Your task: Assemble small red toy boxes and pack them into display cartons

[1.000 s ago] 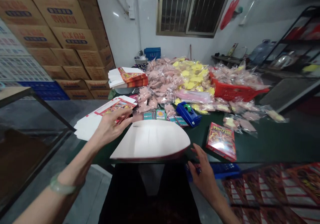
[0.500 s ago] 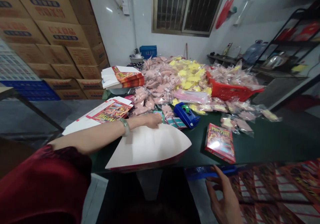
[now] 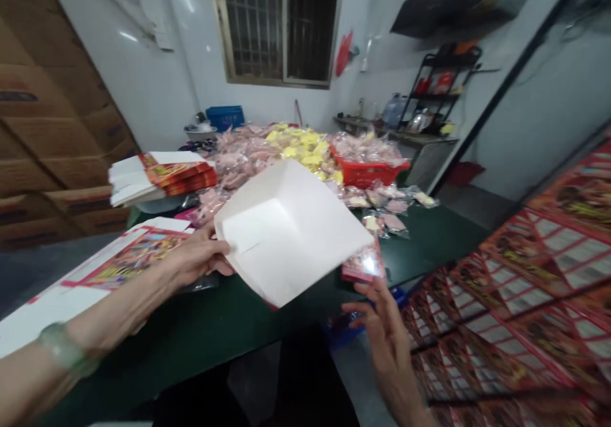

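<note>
My left hand [image 3: 207, 255], with a jade-coloured bangle on its wrist, grips the left edge of a folded cardboard display box [image 3: 291, 230], its white inside facing me. The box is held tilted above the green table. Beside its lower right corner, my right hand [image 3: 382, 325] hangs with fingers apart and nothing in them. Just past those fingertips lies a small red printed box [image 3: 363, 263] on the table, partly covered by the white cardboard. Flat printed cardboard [image 3: 128, 258] lies under and beside my left forearm.
A stack of folded printed cartons [image 3: 176, 175] stands at the left. Bagged pink and yellow pieces [image 3: 305, 146] heap up behind, beside a red basket [image 3: 367, 174] full of more. Rows of red printed display boxes [image 3: 539, 268] fill the right side. Brown cartons [image 3: 57, 134] rise at far left.
My left hand has lifted the white cardboard off the table, and it now stands opened and tilted. My view has swung right. My right hand stays free, its fingers spread.
</note>
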`<state>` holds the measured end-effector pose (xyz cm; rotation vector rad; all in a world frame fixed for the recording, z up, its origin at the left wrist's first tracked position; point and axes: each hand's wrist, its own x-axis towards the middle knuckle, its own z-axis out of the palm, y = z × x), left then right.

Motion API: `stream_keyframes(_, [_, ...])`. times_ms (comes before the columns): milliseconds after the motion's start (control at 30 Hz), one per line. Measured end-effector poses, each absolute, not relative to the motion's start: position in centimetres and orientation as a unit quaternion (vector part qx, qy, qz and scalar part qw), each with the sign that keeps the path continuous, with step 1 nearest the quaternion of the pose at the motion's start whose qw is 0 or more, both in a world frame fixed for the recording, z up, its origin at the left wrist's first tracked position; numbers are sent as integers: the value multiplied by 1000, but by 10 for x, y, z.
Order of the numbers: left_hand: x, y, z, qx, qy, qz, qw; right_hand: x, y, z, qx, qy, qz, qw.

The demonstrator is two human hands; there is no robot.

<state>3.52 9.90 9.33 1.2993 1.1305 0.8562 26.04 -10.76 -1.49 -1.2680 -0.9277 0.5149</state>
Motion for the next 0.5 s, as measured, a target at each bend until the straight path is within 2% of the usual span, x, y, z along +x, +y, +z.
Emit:
stream_keyframes(100, [74, 84, 91, 482, 452, 371, 653, 258, -97, -13, -533, -343, 327, 701])
stream_keyframes(200, [137, 62, 91, 469, 386, 410, 681, 271, -78, 3, -516, -290, 386, 707])
stream_keyframes(400, [255, 6, 76, 504, 321, 358, 717, 344, -59, 36, -484, -159, 321, 799])
stream_keyframes(500, [277, -2, 59, 555, 319, 287, 712, 389, -73, 29, -528, -121, 248, 803])
